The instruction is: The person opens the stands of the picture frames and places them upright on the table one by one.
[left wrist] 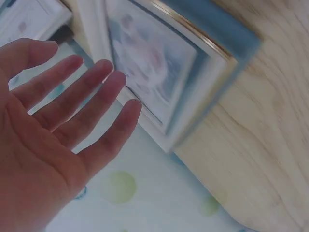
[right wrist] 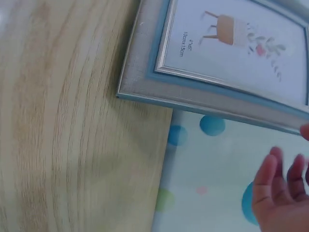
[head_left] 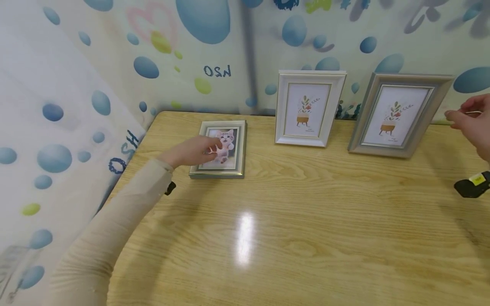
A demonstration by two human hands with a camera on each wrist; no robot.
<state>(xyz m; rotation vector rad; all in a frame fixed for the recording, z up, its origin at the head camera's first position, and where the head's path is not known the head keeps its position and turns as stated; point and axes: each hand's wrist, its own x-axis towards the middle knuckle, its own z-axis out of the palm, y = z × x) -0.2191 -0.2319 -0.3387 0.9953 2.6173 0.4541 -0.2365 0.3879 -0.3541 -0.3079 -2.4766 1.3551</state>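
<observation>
My left hand reaches over a photo frame with a kitten picture at the table's back left, overlapping the picture's left side in the head view. In the left wrist view its fingers are spread and fairly straight beside the pale frame border, gripping nothing. To the right, a taupe photo frame with a potted-plant print stands tilted back near the wall. My right hand is just past that frame's right edge, its fingers loosely bent and holding nothing. The right wrist view shows only part of this hand.
A white photo frame with the same plant print stands between the other two. Behind them rises a wall covering with blue and green spots. The wooden table has a bright light reflection near its middle.
</observation>
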